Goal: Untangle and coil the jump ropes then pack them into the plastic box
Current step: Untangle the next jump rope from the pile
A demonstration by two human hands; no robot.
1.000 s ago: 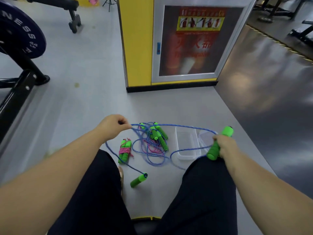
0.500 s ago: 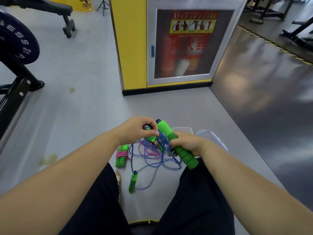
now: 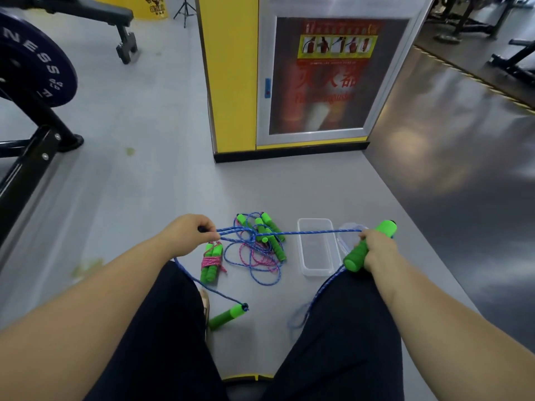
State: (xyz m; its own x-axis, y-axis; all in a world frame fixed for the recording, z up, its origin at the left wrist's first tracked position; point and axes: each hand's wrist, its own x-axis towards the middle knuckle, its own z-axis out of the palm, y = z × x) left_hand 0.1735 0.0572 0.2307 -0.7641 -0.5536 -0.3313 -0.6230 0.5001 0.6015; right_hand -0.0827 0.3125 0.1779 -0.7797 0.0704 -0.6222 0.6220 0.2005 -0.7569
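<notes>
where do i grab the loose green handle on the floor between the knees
Take the loose green handle round the middle of its foam barrel, from above, fingers across it. It lies flat on the floor, with the blue rope leaving its far end.

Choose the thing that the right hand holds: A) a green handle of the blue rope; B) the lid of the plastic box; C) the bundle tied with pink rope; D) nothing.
A: the right hand is curled around a green handle, and the blue rope runs taut from there across to the left hand.
</notes>
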